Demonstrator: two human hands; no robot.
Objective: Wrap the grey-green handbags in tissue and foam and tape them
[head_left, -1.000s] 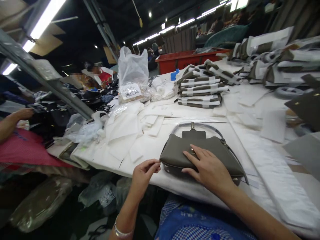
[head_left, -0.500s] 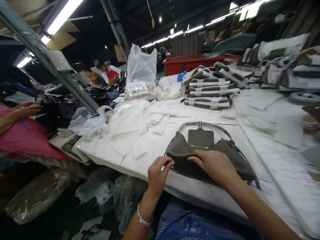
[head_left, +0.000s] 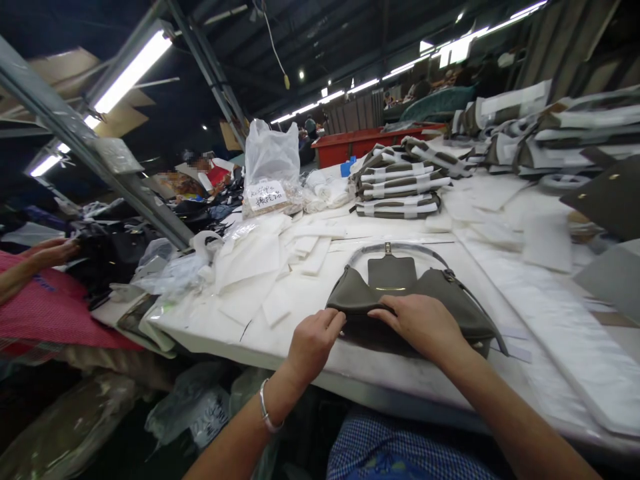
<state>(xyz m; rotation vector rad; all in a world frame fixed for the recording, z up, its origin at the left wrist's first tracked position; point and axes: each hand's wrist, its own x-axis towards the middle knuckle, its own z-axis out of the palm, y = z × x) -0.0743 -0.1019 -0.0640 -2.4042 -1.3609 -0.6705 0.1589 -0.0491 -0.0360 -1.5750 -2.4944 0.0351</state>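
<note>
An olive-grey handbag point(head_left: 455, 303) lies at the front edge of the white table, its strap arched on the far side and its flap point(head_left: 393, 272) folded back. My left hand point(head_left: 316, 340) is closed, with thumb and fingers pinching the near edge at the bag's left end. Something small and shiny shows by those fingertips; I cannot make out what it is. My right hand point(head_left: 420, 323) grips the same edge near the middle, fingers on top. The underside of the bag is partly hidden by my hands.
White sheets point(head_left: 250, 257) are scattered to the left. Behind stand a labelled plastic bag point(head_left: 270, 163) and a stack of wrapped olive pieces point(head_left: 400, 183). A red bin point(head_left: 367, 143) is farther back. At far left, a co-worker's hand point(head_left: 57, 252) is over dark items.
My left hand has shifted from just off the bag's left end onto its near edge. My right hand keeps its grip. The whole view has turned slightly right.
</note>
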